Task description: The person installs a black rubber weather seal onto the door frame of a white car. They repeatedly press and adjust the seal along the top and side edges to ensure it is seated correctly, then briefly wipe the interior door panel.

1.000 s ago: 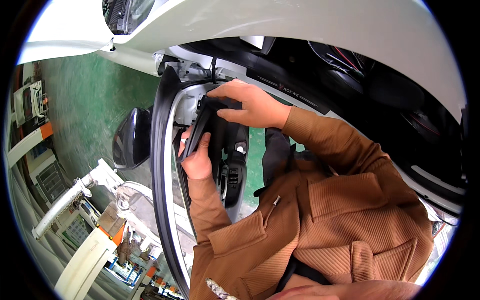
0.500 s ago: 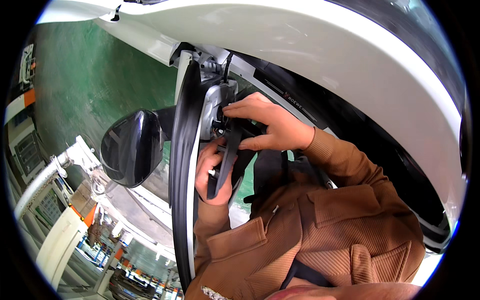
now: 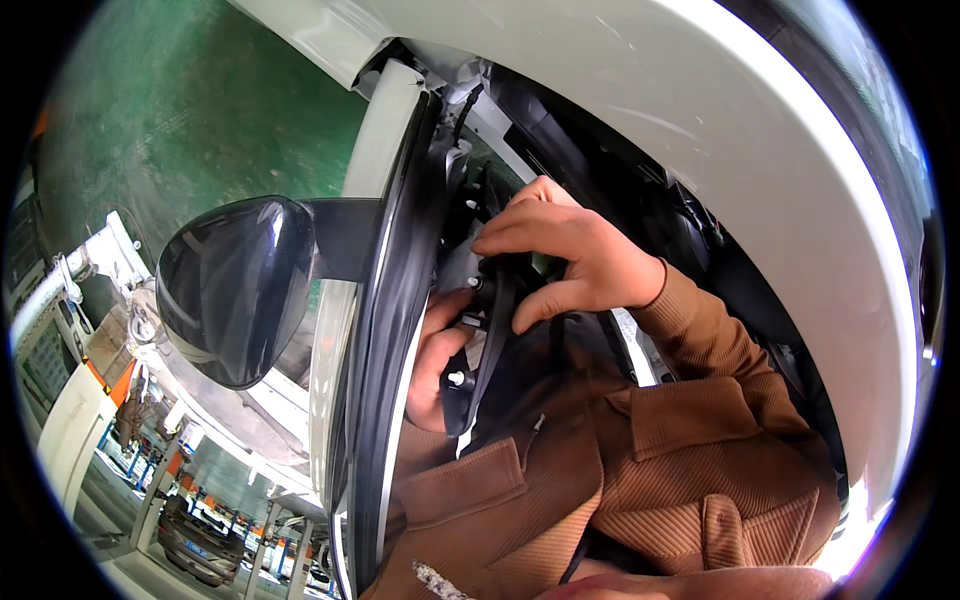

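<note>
A narrow black plastic trim piece (image 3: 488, 352) with white clips (image 3: 457, 379) on it stands at a slant beside the inner side of a car door (image 3: 400, 225). My left hand (image 3: 428, 385) grips it from the door side, its fingers partly hidden behind the piece. From the right my right hand (image 3: 580, 255) reaches around its upper end, fingers on the door side and thumb against the near edge. Its contact at the fingertips is partly hidden. Dark parts of the door's inner side show beyond my fingers.
Outside the door a black side mirror (image 3: 235, 290) sticks out to the left. The white car body (image 3: 700, 110) arches over the top and right. Green floor (image 3: 250, 120) lies beyond the door, with a white metal frame (image 3: 75, 270) at the far left.
My view has shifted, and the mirror now appears farther left. The trim piece stands more upright and shows its clips more. My right thumb has moved away from the right fingers.
</note>
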### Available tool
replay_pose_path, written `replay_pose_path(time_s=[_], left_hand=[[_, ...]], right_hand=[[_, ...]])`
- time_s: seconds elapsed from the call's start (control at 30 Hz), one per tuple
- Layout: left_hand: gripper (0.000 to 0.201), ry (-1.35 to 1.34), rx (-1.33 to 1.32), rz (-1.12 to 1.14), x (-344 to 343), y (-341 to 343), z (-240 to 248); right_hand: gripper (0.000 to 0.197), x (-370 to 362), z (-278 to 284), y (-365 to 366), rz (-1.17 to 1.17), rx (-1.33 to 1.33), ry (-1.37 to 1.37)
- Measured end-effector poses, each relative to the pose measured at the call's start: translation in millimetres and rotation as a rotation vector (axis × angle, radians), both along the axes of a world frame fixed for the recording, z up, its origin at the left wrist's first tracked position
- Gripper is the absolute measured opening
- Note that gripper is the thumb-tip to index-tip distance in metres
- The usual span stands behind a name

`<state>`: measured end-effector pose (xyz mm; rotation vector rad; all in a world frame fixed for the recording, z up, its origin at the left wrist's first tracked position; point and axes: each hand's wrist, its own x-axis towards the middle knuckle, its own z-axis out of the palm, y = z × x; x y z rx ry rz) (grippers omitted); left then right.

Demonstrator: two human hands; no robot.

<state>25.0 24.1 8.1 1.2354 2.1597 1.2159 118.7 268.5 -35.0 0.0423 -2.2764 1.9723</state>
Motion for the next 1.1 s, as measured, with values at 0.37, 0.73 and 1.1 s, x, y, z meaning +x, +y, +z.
replay_pose_path(time_s=[0.37,0.73,1.1], left_hand=[[0.015,-0.053,0.001,0.059,2,10,5],[0.034,-0.067,-0.041,0.095,7,4,2],[0.128,0.101,-0.592,0.486,52,-105,34]], right_hand=[[0.037,-10,1,-6,0.007,-0.281,-0.285],[0.034,0,-8,-19,-0.127,-0.314,-0.212],[0.052,83,-31,-73,-0.442,-0.407,-0.256]])
